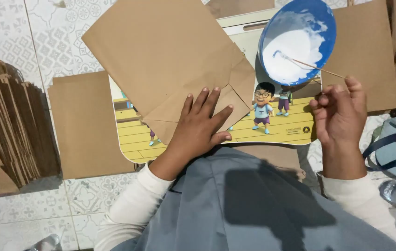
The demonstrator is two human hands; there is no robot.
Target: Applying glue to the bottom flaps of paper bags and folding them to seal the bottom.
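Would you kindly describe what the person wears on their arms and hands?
Both arms are in long off-white sleeves with close-fitting cuffs ending at the wrists. The left hand and the right hand are bare: no gloves, and no rings, watch or bracelets show in the head view.

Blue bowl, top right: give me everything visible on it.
The blue bowl is round, glossy and plastic-looking, with a bright blue rim and inner wall. It holds a white, paste-like liquid that covers most of the bottom and smears up the sides. It sits at the upper right of the lap desk, partly over a brown paper sheet. A thin stick rests in the paste with its tip submerged; the right hand pinches its other end. No hand touches the bowl itself.
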